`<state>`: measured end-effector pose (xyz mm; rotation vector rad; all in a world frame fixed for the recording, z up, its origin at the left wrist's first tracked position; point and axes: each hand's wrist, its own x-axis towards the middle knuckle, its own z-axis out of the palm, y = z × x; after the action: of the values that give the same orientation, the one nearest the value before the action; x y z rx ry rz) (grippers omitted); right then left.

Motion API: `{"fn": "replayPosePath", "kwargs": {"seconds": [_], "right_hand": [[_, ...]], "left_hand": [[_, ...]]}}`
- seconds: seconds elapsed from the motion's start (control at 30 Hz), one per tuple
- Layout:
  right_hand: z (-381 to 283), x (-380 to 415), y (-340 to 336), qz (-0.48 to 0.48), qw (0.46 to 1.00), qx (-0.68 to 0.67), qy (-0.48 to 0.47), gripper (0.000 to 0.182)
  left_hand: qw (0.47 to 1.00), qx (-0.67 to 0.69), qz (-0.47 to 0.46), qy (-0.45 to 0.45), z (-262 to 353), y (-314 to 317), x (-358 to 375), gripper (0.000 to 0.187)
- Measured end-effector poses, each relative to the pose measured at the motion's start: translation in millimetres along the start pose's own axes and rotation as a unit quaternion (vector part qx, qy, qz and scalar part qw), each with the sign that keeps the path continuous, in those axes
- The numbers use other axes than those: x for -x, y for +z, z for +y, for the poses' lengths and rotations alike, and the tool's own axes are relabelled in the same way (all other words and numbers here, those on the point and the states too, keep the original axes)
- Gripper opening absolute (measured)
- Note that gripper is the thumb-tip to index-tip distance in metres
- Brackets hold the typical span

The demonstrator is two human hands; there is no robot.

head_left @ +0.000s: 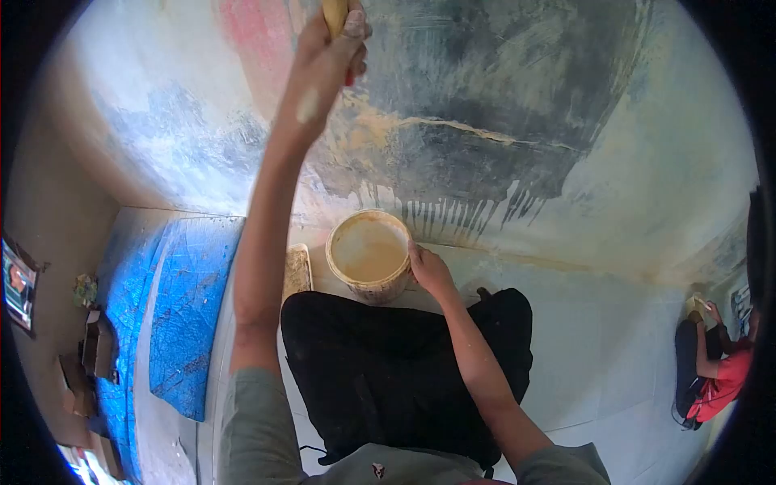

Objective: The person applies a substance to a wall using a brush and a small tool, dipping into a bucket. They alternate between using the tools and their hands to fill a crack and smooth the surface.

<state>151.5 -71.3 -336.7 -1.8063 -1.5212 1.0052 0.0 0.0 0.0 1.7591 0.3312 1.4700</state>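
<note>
My left hand [335,44] is raised against the upper wall, its fingers wrapped around a yellow-handled tool [335,14], apparently a brush. Its working end lies outside the view, and a bit of red shows below my fist. Pale smears mark the hand and wrist. Lower down, my right hand [432,271] grips the right rim of a round bucket [368,289], thumb at the edge. Cloudy beige liquid [372,252] is inside, and the bucket's rim is stained. The bucket stands on the floor between my knees and the wall.
Dark, streaky paint with drips covers part of the wall [485,162], crossed by a tan crack. A shallow tray [297,271] lies left of the bucket. Blue sheeting [190,315] and cardboard boxes [99,343] are at left. Another person in red [719,376] sits far right.
</note>
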Motion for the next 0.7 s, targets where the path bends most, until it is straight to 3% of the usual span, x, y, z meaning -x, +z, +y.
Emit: {"fn": "replayPosePath", "kwargs": {"seconds": [0.03, 0.07, 0.1, 0.17, 0.23, 0.37, 0.5, 0.57, 0.7], "right_hand": [[0, 1, 0, 0.017, 0.999, 0.032, -0.013, 0.059], [0, 2, 0, 0.034, 0.997, 0.064, -0.026, 0.059], [-1, 1, -7, 0.043, 0.997, 0.062, -0.028, 0.059], [-7, 6, -11, -0.003, 0.997, 0.082, -0.007, 0.061], [-5, 8, -10, 0.002, 0.998, 0.063, -0.022, 0.062], [15, -2, 2, 0.036, 0.998, -0.003, -0.046, 0.062], [10, -1, -2, 0.008, 0.999, 0.041, -0.019, 0.062], [3, 5, -4, 0.02, 1.0, 0.004, -0.017, 0.063], [6, -2, 0, 0.014, 0.999, 0.03, -0.003, 0.063]], "left_hand": [[0.999, 0.017, -0.019, 0.027, -10, 2, 5, 0.022], [0.989, 0.137, -0.045, -0.022, -19, 4, 11, 0.024], [0.989, 0.138, -0.052, -0.016, -26, 12, 16, 0.024], [0.961, 0.217, 0.008, -0.172, -54, 19, 33, 0.028], [0.922, 0.283, 0.023, -0.264, -104, 22, 54, 0.032], [0.909, 0.22, 0.093, -0.342, -156, 43, 133, 0.036], [0.872, 0.244, 0.082, -0.417, -167, 42, 195, 0.037], [0.825, 0.263, 0.092, -0.492, -165, 37, 210, 0.034], [0.792, 0.294, 0.101, -0.526, -148, 24, 200, 0.027]]}}
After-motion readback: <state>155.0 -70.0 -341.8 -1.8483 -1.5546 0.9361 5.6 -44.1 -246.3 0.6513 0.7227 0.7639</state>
